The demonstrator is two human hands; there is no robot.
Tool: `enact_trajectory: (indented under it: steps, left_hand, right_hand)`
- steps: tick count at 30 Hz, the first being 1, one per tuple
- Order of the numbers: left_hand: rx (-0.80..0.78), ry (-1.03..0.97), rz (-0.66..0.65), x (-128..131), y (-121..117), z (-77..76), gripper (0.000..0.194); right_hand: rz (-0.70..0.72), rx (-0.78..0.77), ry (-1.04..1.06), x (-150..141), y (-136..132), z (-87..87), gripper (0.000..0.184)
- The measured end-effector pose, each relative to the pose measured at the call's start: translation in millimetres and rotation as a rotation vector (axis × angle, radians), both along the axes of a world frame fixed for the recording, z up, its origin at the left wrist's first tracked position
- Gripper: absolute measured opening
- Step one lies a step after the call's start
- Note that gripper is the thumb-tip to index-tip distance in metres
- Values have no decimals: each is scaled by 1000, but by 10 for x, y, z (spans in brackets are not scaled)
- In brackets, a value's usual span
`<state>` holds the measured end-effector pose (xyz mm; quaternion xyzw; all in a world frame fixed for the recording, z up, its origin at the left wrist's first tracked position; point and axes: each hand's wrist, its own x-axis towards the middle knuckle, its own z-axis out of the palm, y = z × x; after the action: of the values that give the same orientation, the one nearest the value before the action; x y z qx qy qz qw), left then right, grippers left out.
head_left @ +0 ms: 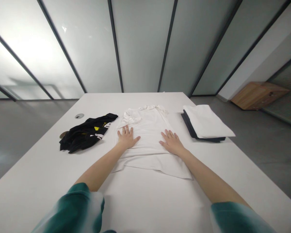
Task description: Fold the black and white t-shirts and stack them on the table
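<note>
A white T-shirt (147, 142) lies spread on the table, its hem toward me and its far end bunched and crumpled. My left hand (126, 138) rests flat on the shirt's left side with fingers spread. On the right side, my right hand (172, 142) presses flat on the cloth, fingers also apart. Creases run across the shirt below both palms. Neither hand grips anything.
A crumpled black garment (87, 132) with yellow and white print lies to the left on the white table (145, 200). Folded white cloth (207, 121) sits on folded dark cloth (192, 129) at the right. Beyond stands a frosted glass wall (143, 48); a wooden cabinet (254, 95) is at far right.
</note>
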<state>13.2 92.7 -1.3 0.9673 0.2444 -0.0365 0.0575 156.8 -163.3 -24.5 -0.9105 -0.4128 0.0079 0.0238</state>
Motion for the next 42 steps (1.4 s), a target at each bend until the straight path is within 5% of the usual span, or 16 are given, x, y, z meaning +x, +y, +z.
enact_trajectory:
  steps: [6, 12, 20, 27, 31, 37, 42]
  left_hand:
    - [0, -42, -33, -46, 34, 143, 78]
    - [61, -232, -23, 33, 231, 158, 45]
    - [43, -281, -28, 19, 324, 41, 37]
    - [58, -298, 1, 34, 322, 32, 32]
    - [63, -277, 4, 39, 311, 57, 33]
    - [107, -268, 4, 28, 257, 60, 45]
    - [138, -228, -3, 143, 235, 212, 78]
  right_hand:
    - [74, 25, 4, 111, -4, 169, 58]
    - [-89, 195, -93, 832, 412, 548, 34]
    - [-293, 188, 53, 1531, 995, 405, 44]
    - [-596, 272, 93, 1872, 800, 486, 57]
    - [-491, 275, 12, 1666, 727, 503, 64]
    - [-81, 77, 8, 623, 559, 246, 63]
    - [-41, -43, 3, 164, 350, 96, 67]
